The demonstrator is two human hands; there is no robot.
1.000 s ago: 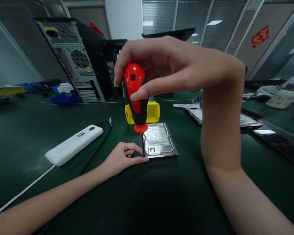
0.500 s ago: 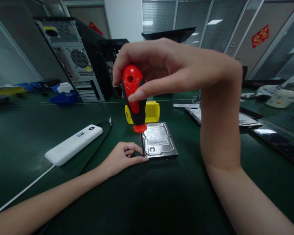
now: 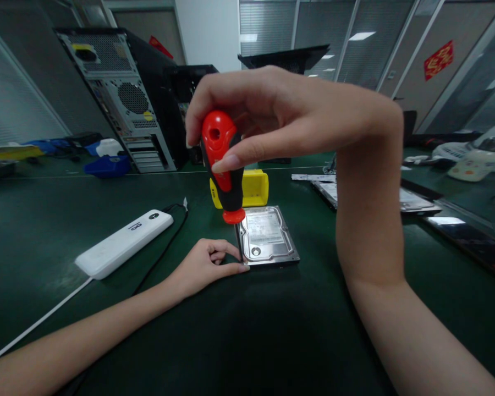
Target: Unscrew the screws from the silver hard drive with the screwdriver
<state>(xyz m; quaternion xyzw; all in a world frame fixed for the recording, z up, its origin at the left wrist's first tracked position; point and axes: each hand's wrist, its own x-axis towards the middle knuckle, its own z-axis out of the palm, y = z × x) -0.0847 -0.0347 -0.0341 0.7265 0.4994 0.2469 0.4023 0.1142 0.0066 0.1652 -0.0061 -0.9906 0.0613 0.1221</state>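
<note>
A silver hard drive (image 3: 266,234) lies flat on the dark green table. My left hand (image 3: 208,261) grips its near left corner, with thumb at the front edge and a finger along the left side. Above, my right hand (image 3: 256,121) is closed around the handle of a red and black screwdriver (image 3: 226,181). The screwdriver is nearly upright, its top leaning slightly left. Its shaft reaches down to the drive's near left corner, by my left fingertips. Whether the tip sits in a screw is too small to tell.
Behind the drive stands a yellow bin (image 3: 256,187). A white power strip (image 3: 124,245) with cords lies left. A computer tower (image 3: 136,104) and a blue bin (image 3: 108,166) are at the back. To the right, partly behind my forearm, are another drive (image 3: 416,202) and a dark glossy panel (image 3: 466,236).
The top of the screwdriver and my right hand have shifted slightly left. My left hand and the hard drive look the same.
</note>
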